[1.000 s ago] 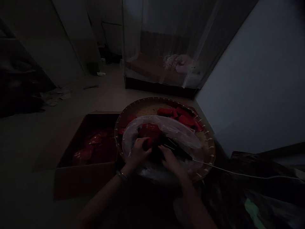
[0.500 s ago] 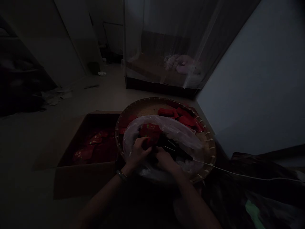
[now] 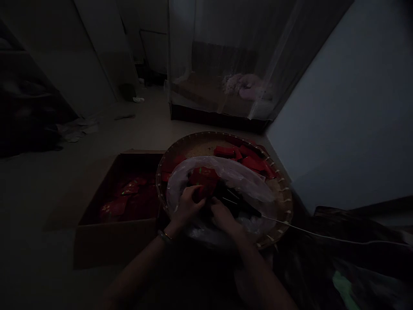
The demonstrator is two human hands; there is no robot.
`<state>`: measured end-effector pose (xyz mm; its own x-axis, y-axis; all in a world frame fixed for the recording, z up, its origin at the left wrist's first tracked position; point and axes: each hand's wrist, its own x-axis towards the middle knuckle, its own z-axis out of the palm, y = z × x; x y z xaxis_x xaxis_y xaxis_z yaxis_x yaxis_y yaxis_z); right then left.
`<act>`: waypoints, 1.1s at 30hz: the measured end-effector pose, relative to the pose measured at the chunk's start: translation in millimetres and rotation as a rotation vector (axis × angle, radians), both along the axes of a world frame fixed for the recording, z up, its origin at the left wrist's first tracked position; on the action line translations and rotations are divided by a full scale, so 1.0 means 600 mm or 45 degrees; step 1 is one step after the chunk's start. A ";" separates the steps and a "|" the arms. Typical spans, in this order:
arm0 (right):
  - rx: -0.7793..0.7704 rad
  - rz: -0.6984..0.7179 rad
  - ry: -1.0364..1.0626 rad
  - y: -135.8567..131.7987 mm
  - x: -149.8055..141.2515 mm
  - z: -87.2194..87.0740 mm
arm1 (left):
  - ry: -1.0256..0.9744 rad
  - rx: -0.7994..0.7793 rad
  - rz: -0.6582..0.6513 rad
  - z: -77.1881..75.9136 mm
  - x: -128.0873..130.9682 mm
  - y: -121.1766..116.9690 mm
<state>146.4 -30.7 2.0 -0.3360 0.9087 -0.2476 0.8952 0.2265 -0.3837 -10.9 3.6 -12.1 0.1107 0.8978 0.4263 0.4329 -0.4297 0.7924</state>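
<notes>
Left hand [image 3: 187, 206] over near part of basket [image 3: 285, 196], fingers curled closed on red packet [image 3: 208, 177]. Right hand [image 3: 222, 215] just beside it, fingers bent; too dark to tell whether it holds anything. Red packet inside basket, on clear plastic [image 3: 248, 174]. Black tool [image 3: 241, 204] right of packet in basket; white cord [image 3: 322, 234] crosses basket's right rim. Loose red packets [image 3: 253, 162] along basket's far right side. Cardboard box [image 3: 112, 243], more red packets inside, left of basket. Netted bed [image 3: 209, 92] beyond basket.

packets [image 3: 224, 151] in basket [image 3: 285, 193], box [image 3: 116, 243] at left
</notes>
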 end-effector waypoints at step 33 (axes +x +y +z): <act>-0.020 -0.128 -0.011 0.010 0.005 0.010 | -0.011 -0.008 -0.007 0.004 0.001 0.000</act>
